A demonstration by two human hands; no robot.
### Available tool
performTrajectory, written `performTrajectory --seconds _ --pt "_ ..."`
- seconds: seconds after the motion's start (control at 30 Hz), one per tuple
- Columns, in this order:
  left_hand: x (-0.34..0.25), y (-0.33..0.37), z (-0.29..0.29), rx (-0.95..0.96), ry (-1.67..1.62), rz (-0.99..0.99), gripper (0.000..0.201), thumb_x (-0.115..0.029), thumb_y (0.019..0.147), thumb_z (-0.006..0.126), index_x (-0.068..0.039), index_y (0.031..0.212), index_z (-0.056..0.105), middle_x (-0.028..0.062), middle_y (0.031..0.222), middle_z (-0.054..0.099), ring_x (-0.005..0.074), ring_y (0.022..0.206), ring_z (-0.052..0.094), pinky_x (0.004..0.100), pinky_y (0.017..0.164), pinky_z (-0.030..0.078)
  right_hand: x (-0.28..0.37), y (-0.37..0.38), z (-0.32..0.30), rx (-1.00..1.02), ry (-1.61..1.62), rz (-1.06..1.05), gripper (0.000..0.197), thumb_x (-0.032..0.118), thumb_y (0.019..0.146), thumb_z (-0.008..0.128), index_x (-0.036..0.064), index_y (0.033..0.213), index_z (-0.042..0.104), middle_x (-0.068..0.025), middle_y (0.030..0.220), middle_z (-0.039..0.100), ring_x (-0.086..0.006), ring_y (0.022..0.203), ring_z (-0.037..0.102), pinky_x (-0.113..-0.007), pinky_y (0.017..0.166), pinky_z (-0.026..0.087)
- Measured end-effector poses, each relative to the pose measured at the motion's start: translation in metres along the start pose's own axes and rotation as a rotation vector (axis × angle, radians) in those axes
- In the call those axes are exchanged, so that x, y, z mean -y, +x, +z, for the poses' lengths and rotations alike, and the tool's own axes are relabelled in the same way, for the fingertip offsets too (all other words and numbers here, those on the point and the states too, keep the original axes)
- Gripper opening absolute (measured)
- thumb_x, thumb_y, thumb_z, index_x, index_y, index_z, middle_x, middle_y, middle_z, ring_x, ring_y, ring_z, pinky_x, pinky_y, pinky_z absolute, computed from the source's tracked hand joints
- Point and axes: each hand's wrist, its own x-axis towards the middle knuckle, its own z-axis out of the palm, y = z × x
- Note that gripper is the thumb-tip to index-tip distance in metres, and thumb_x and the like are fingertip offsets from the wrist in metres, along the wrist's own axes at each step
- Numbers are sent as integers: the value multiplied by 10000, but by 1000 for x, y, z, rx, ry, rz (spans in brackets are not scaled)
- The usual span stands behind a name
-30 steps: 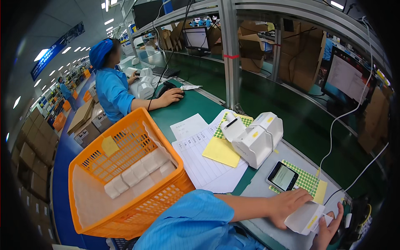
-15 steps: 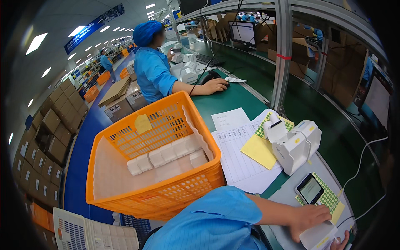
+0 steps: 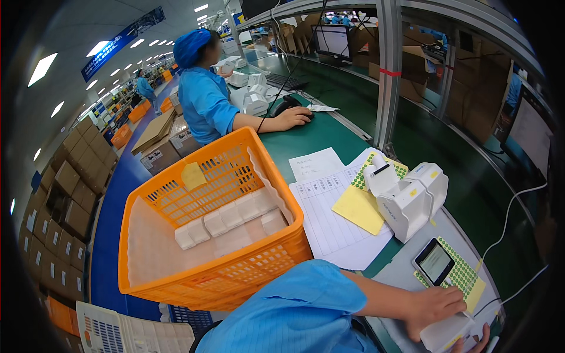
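Note:
My left hand (image 3: 432, 307) is closed over the edge of a white box (image 3: 442, 333), its fingers curled and its thumb down the near side. At the lower right edge, the fingers of my right hand (image 3: 478, 341) are bent by the same box's other side; most of that hand is cut off. Just beyond my left fingers lies a small handheld device (image 3: 434, 262) with a lit screen. It rests partly on a sheet of green round stickers (image 3: 462, 269).
An orange crate (image 3: 215, 273) holding a row of small white boxes (image 3: 223, 219) stands at my left. Past the device sits a white scanner-like unit (image 3: 412, 200), beside a yellow pad (image 3: 358, 210) and papers (image 3: 323, 215). A co-worker (image 3: 203, 103) rests a hand on the green bench.
The whole view has shifted slightly, so things sit a little further left. Both my hands stay at the white box; a white stick-like end now shows beside my right fingers.

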Motion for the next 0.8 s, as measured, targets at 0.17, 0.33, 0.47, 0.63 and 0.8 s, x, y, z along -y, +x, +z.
performTrajectory --seconds 0.17,0.33,0.47,0.63,0.8 --pt "-2 1 1 -25 26 12 906 -308 351 718 44 1102 353 198 983 383 352 902 422 394 712 405 0 1 -5 77 -156 -126 492 169 826 621 -29 1234 429 -237 1156 502 -330 1044 501 -394 904 392" --pt "-2 0 1 4 45 -1 906 -397 397 721 46 1101 362 207 992 386 357 894 422 408 726 401 6 5 -11 187 -290 -206 395 190 835 606 -80 1111 523 -262 1007 590 -362 928 587 -372 821 456" --pt "-5 -1 -1 15 50 -1 925 -314 351 727 44 1112 343 212 997 381 360 915 415 393 730 409 8 7 -13 253 -323 -220 384 186 837 598 -87 1098 530 -276 999 593 -367 920 595 -365 808 465" --pt "-5 0 0 -29 37 18 943 -232 306 732 40 1115 331 215 1004 383 359 927 412 377 733 418 13 5 -6 110 -205 -231 371 175 840 596 -86 1098 541 -253 1003 605 -326 899 605 -357 804 466" --pt "-3 5 6 17 29 20 917 -231 307 727 35 1099 349 210 995 393 362 936 412 382 771 410 -6 1 2 94 -158 -196 329 142 850 579 -67 1103 553 -238 999 614 -305 879 610 -339 784 472"
